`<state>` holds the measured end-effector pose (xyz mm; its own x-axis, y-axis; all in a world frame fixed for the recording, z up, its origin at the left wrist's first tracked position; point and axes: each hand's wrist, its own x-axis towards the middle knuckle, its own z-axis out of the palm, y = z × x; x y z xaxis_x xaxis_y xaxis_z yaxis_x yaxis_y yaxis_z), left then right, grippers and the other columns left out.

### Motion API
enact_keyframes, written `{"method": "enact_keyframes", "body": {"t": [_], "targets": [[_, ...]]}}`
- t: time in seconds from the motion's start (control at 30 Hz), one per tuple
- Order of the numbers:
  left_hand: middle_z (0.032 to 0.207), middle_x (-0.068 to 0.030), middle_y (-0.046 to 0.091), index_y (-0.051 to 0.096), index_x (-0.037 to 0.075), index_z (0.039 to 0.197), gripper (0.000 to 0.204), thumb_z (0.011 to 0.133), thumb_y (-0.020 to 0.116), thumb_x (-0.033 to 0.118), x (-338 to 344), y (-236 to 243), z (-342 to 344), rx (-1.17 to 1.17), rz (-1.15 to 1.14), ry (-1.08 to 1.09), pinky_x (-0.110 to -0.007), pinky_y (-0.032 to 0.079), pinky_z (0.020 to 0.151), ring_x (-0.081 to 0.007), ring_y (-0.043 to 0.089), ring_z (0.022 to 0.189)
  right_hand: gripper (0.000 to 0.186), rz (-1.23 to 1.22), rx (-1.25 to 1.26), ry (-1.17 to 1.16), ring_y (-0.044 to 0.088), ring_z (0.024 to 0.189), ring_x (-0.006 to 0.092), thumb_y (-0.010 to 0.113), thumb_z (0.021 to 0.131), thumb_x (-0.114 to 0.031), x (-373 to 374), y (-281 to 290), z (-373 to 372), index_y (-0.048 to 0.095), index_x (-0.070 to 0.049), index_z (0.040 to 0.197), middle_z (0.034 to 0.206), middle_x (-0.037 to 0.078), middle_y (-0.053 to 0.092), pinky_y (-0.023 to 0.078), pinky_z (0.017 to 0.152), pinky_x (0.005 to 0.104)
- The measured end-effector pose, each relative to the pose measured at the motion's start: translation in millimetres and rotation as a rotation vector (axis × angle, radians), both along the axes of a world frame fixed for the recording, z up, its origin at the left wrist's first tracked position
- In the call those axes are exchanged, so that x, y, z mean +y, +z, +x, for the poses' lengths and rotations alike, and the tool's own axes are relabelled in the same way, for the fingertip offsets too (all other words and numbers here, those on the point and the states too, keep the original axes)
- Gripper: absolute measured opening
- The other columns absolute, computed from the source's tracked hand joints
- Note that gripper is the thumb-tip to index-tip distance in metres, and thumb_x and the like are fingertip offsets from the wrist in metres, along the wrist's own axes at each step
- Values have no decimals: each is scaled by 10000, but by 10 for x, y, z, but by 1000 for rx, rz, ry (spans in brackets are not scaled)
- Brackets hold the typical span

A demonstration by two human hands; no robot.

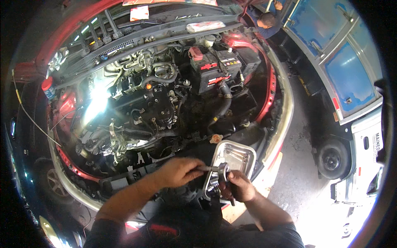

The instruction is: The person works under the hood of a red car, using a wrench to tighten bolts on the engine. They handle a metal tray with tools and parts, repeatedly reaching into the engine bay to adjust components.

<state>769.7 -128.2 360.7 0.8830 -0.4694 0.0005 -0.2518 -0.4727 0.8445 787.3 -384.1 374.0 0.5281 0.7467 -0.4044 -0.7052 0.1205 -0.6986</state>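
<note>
My left hand (180,172) is closed round the end of a thin shaft that reaches right to a round, shiny metal tool head (223,168). My right hand (240,186) is closed round the lower part of this tool, where a dark handle end shows below the fingers. Its exact kind cannot be made out. Both hands are over the front edge of an open engine bay. Under and behind the tool sits a rectangular metal tray (249,159), with several small shiny metal pieces (214,184) near its left side, partly hidden by my right hand.
Beyond my hands lie the engine (140,105), a black battery (217,70) and a curved hose (225,101). A bright lamp (97,103) glares at left. An orange-brown cap (216,138) is beside the tray. Another person (266,22) crouches at far right near blue panels.
</note>
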Motion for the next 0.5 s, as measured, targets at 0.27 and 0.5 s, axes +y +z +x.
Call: {"method": "enact_keyframes", "body": {"t": [0.27, 0.5], "targets": [[918, -176, 647, 572, 43, 1098, 276, 954, 553, 279, -545, -424, -1069, 131, 21, 62, -404, 495, 725, -337, 645, 845, 440, -131, 96, -194, 398, 540, 148, 475, 947, -541, -570, -320, -777, 541, -106, 927, 646, 12, 457, 294, 494, 285], [976, -205, 662, 545, -1, 1214, 379, 865, 594, 135, -1057, -800, -798, 422, -15, 283, -401, 519, 755, -265, 664, 852, 158, -397, -3, -573, 518, 579, 174, 575, 928, -234, -715, -972, -229, 572, -80, 967, 696, 59, 529, 443, 524, 331]]}}
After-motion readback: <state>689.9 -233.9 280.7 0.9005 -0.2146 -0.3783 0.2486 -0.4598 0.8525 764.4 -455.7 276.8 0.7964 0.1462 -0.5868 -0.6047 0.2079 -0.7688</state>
